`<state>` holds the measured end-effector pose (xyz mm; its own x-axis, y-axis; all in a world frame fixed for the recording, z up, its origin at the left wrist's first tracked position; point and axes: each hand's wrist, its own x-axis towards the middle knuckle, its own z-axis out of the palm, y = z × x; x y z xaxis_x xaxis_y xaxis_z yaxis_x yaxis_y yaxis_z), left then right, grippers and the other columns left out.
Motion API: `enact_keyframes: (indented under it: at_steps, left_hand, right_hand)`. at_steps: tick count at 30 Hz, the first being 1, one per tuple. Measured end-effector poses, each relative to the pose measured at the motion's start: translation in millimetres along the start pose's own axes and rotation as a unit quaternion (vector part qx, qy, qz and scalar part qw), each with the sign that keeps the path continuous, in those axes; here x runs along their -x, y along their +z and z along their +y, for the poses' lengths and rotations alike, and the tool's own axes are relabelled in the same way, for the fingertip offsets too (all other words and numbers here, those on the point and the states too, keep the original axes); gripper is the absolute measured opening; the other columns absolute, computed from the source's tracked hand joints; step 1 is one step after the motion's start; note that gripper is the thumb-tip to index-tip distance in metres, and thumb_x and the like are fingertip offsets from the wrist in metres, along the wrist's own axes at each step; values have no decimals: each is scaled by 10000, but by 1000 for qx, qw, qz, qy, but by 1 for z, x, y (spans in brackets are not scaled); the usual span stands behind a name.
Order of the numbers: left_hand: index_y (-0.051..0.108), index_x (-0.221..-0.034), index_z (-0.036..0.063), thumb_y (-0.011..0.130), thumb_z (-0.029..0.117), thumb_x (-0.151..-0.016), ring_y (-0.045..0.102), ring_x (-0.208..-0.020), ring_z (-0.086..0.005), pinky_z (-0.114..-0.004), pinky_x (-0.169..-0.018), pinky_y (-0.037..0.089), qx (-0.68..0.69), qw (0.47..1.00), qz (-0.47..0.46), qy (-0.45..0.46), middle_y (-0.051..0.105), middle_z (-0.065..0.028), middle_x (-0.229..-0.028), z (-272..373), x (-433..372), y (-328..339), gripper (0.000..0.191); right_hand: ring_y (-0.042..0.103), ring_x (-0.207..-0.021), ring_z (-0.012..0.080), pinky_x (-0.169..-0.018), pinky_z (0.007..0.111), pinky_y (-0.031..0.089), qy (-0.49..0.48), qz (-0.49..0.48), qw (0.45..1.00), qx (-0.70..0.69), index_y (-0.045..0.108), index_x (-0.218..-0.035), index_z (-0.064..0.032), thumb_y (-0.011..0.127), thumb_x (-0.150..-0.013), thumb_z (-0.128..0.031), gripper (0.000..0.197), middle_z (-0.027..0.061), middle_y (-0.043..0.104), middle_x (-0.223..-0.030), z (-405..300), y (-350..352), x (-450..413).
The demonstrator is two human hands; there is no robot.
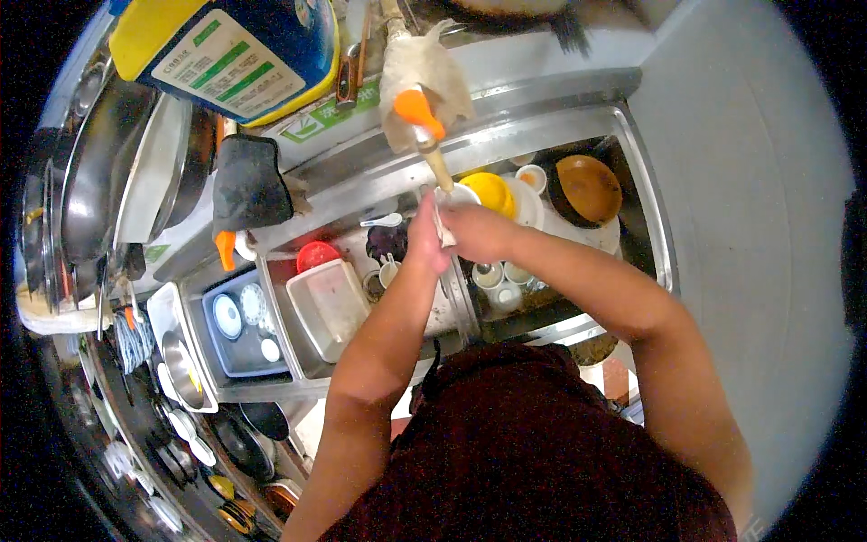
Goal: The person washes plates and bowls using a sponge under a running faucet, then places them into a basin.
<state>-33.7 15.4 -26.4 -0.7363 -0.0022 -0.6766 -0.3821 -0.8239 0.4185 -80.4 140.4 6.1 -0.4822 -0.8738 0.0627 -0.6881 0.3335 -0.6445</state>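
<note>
Both my hands meet below the faucet spout (437, 166), over the divider between two stainless sink basins. A pale cloth (444, 230) is pinched between my left hand (425, 234) and my right hand (482, 232). Just behind them is a white bowl (464, 194), partly hidden by the hands. To its right lie a yellow bowl (489, 192), a small white cup (532, 179) and a brown oval dish (589, 190). Small cups (488, 275) stand below my right wrist. A white spoon (383, 220) rests left of my left hand.
Left of my forearm are a rectangular white tub (328, 305), a red bowl (317, 257) and a blue basin (247, 359) with dishes. An orange faucet lever (416, 114) rises behind the hands. A large yellow-and-blue jug (230, 61) stands back left; a grey wall (745, 203) bounds the right.
</note>
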Motion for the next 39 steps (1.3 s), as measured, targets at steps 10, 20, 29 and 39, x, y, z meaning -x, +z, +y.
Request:
enact_keyframes:
  at_steps: [10, 20, 29, 39]
  left_hand:
    - [544, -1108, 47, 469, 401, -925, 620, -920, -251, -414, -805, 497, -51, 996, 56, 38, 629, -113, -1015, 7, 16, 27, 405]
    - [534, -1101, 34, 459, 430, -937, 615, -907, -233, -393, -820, 488, -29, 998, 56, 9, 620, -94, -1007, 4, 24, 34, 435]
    - [560, -999, 75, 483, 423, -925, 608, -880, -231, -387, -766, 490, -136, 983, 77, 100, 630, -74, -935, -6, -3, -8, 365]
    - [565, -1095, 6, 468, 316, -931, 559, -782, -143, -293, -723, 453, -274, 937, 115, 182, 592, -58, -926, 6, -5, 8, 364]
  right_hand:
    - [625, -873, 371, -775, 479, 493, 127, -131, 983, 31, 559, -1061, 43, 607, -740, -180, 394, 228, 639, -915, -22, -27, -3]
    - [606, -893, 365, -818, 466, 468, 96, -91, 989, 60, 559, -968, 35, 637, -709, -173, 341, 221, 628, -898, -14, -14, -3]
    - [600, -830, 365, -753, 464, 483, 87, -44, 987, 130, 528, -972, 19, 624, -687, -117, 330, 197, 622, -847, -25, -7, -6]
    - [581, -877, 351, -788, 454, 462, 82, -13, 988, 127, 558, -961, -41, 560, -727, -58, 234, 169, 605, -889, -18, -7, -1]
